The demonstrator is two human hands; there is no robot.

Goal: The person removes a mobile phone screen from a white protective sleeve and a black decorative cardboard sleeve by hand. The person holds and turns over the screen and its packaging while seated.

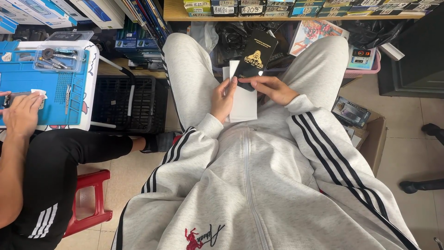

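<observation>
Black flat packet w/ gold print sits tilted over the lap, upper end leaning away toward the shelf; white sleeve lies right under it, partly covered. Left hand comes up from below-left of the packet, wrist bent, palm in, fingers curled on the white sleeve's left edge, thumb touching the packet's lower edge. Right hand reaches in from the packet's right, forearm angled across the thigh, fingers extended flat & pinching the packet's bottom corner. Both closed on the packet/sleeve pair. Grey striped hoodie sleeves run back from there. Far left of the packet, another person's hand rests on a blue mat on a small surface.
</observation>
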